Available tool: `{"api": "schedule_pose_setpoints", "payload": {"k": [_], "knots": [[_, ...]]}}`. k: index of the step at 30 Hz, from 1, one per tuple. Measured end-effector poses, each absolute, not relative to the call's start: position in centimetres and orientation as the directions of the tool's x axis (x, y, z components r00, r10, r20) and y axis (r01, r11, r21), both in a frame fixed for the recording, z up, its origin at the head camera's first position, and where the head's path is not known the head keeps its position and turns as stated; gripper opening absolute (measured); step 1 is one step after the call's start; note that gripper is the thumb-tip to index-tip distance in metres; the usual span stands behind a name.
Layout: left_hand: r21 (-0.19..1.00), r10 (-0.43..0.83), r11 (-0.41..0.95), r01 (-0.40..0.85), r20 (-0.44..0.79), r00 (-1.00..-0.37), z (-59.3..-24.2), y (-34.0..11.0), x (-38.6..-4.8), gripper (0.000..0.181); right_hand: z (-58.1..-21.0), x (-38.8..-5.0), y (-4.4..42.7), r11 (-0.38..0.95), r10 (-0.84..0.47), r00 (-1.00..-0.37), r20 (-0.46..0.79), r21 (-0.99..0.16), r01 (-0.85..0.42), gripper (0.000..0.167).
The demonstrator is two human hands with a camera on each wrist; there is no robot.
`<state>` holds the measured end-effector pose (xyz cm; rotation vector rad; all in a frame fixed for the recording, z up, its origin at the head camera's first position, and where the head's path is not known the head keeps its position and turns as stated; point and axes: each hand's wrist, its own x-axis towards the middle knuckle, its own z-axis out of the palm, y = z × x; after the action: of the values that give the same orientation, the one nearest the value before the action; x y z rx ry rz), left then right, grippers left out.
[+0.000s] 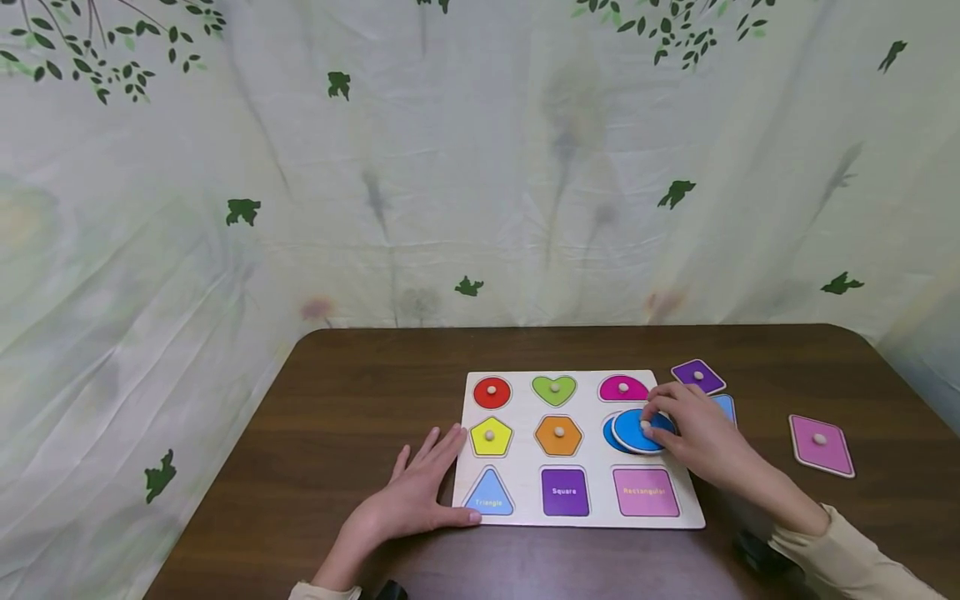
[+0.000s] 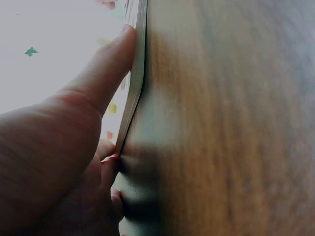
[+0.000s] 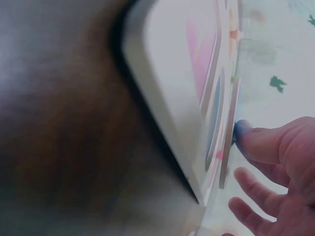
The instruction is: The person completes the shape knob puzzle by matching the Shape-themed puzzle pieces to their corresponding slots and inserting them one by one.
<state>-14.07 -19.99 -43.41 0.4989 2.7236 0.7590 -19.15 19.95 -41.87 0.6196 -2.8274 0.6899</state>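
Note:
A white shape puzzle board [image 1: 525, 462] lies on the table. My right hand [image 1: 697, 429] pinches the small knob of a blue oval puzzle piece [image 1: 628, 427] between thumb and fingers. The piece partly overlaps the blue oval space [image 1: 611, 435] on the board's right side; in the right wrist view, the piece [image 3: 229, 142] shows edge-on, slightly off the board [image 3: 167, 73]. My left hand [image 1: 416, 492] rests at the board's lower left corner, fingers spread and fairly straight along the left side, thumb along the front edge. The left wrist view shows that thumb [image 2: 110, 64] against the board's edge [image 2: 139, 73].
Knobbed pieces sit in the board: red circle [image 1: 486, 398], green heart [image 1: 545, 387], magenta piece [image 1: 609, 387], yellow pentagon [image 1: 481, 446], orange hexagon [image 1: 559, 447]. Right of it lie purple [image 1: 686, 372] and pink [image 1: 810, 450] pieces and a partly hidden light blue one [image 1: 726, 403].

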Motion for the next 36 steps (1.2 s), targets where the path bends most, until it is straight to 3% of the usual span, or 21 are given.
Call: {"api": "schedule_pose_setpoints", "payload": {"k": [11, 25, 36], "knots": [[0.542, 0.397, 0.801, 0.254, -0.164, -0.903, -43.3, -19.7, -14.1, 0.109, -42.5, -20.1, 19.0, 0.831, -0.379, -0.900, 0.216, -0.349, -0.433, 0.015], [0.540, 0.396, 0.802, 0.258, -0.156, -0.905, -43.2, -19.7, -14.2, 0.109, -42.6, -20.0, 19.7, 0.803, -0.387, -0.901, 0.199, -0.408, -0.435, 0.017], [0.544, 0.389, 0.802, 0.248, -0.160, -0.907, -43.1, -19.8, -14.0, 0.109, -41.5, -19.8, 23.2, 0.795, -0.336, -0.914, 0.226, -0.452, -0.404, 0.025]]}}
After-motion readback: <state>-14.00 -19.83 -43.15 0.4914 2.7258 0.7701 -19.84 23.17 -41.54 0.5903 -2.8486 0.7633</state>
